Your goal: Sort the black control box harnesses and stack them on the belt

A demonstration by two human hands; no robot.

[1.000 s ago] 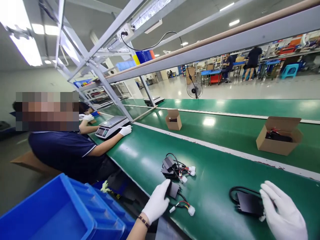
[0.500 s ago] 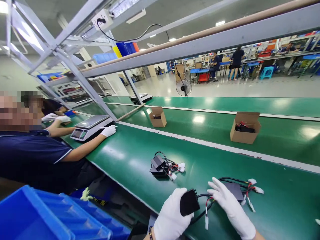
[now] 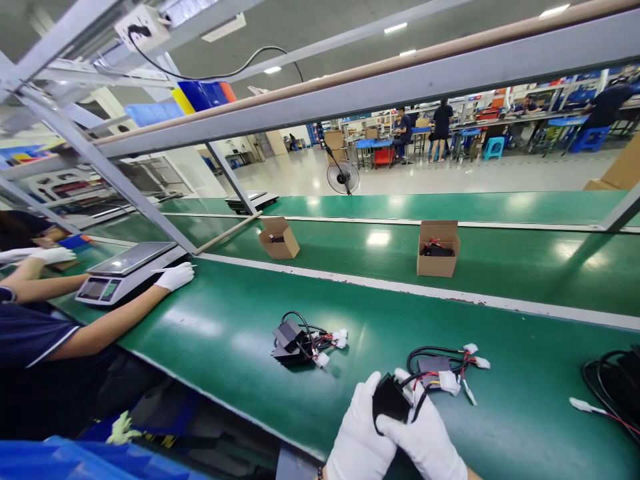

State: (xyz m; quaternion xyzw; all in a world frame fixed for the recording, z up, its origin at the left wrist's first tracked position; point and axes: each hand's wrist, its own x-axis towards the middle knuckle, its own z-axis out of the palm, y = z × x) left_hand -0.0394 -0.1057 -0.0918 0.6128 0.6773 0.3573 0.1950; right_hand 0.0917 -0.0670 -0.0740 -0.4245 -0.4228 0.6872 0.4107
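In front of me, my left hand (image 3: 361, 430), in a white glove, grips a small black box-shaped electronic module (image 3: 390, 401) from the left. My right hand (image 3: 431, 437), gloved too, closes on its right side, with the thumb across the lower face. Black cables and thin coloured wires leave the module's upper right and pass by the right fingers. Just beyond them lies a second module (image 3: 434, 369) with coiled cable and white connectors. Farther left, a stack of black modules (image 3: 294, 341) rests with its wires and plugs on the green bench (image 3: 240, 380).
More black modules with cables (image 3: 617, 383) lie at the right edge. Two open cardboard boxes (image 3: 438, 260) stand on the middle lane. At left, a co-worker's gloved hand (image 3: 175, 276) is beside a weighing scale (image 3: 130, 270). Blue bins (image 3: 65, 460) sit lower left.
My right hand has come left from beside the second module and closed on the black module that my left hand holds. The view has turned right, bringing more modules in at the right edge.
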